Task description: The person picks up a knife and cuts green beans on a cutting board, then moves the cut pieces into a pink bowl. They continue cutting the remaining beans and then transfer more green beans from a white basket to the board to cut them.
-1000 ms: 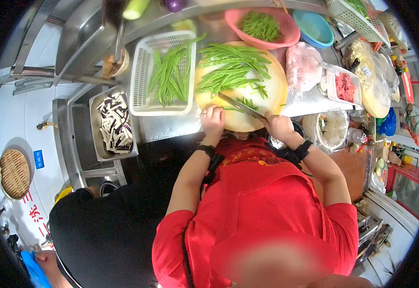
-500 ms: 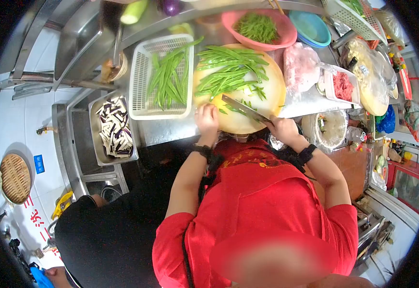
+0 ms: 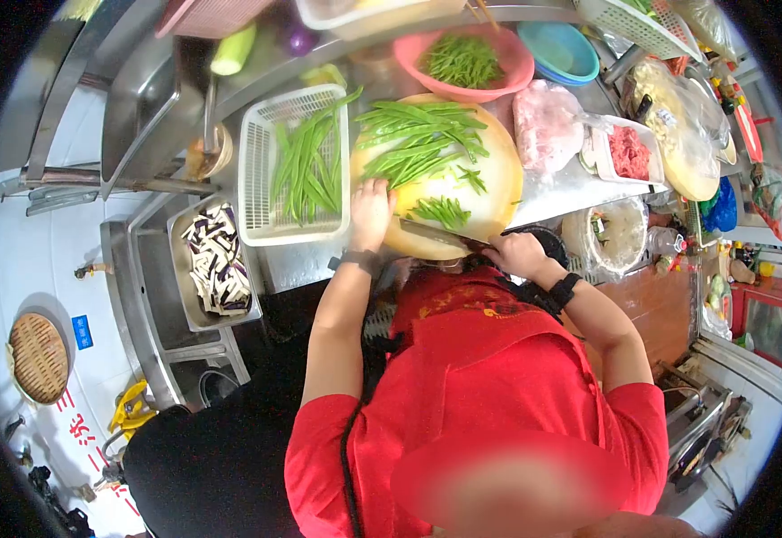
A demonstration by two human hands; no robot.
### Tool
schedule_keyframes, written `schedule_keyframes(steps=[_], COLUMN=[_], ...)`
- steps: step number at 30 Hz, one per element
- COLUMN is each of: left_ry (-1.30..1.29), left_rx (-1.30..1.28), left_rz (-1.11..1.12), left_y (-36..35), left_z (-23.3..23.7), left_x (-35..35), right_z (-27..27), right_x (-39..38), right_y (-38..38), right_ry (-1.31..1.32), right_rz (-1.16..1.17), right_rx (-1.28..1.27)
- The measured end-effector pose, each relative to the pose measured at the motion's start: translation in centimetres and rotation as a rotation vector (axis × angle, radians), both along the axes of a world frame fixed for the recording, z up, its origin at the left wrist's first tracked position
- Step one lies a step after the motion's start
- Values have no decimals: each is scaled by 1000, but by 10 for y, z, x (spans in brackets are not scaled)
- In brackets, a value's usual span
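Note:
My right hand (image 3: 518, 255) is wrapped round the handle of a kitchen knife (image 3: 436, 233), at the near right edge of the round cutting board (image 3: 496, 202). The blade lies low across the near part of the board, its tip pointing left. Just beyond it sits a small heap of cut green bean pieces (image 3: 442, 212), with a few more pieces farther back. Long green beans (image 3: 422, 134) cover the far left of the board. My left hand (image 3: 372, 215) is at the board's left edge, fingers stretched toward the near ends of these beans.
A white basket (image 3: 249, 170) with more beans stands left of the board, beside a metal tray (image 3: 178, 269) of eggplant strips. Behind is a pink bowl (image 3: 413, 56) of shredded greens. Minced meat (image 3: 628, 152) sits to the right. A person in black (image 3: 220, 457) is at my left.
My left hand has moved forward along the board's edge to the bean ends. The knife has shifted nearer to me and lies lower, and a heap of cut pieces now shows beyond it.

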State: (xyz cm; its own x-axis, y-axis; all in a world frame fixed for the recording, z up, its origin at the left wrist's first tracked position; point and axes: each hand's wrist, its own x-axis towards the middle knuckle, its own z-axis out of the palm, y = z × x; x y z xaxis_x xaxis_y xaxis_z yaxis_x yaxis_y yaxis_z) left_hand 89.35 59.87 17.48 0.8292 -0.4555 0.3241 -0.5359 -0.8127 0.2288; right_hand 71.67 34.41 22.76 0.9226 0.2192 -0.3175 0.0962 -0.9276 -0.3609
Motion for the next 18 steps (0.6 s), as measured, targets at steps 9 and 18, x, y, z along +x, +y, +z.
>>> schedule_keyframes(steps=[9, 18], left_ry=[36, 127], left_rx=[-106, 126], left_rz=[-2, -78], left_y=[9, -2], left_z=[-9, 9], left_x=[-4, 2], right_z=[-8, 6], right_x=[5, 11], right_y=[-10, -22], right_ry=[-91, -36], right_rz=[-37, -145], right_rx=[-22, -29])
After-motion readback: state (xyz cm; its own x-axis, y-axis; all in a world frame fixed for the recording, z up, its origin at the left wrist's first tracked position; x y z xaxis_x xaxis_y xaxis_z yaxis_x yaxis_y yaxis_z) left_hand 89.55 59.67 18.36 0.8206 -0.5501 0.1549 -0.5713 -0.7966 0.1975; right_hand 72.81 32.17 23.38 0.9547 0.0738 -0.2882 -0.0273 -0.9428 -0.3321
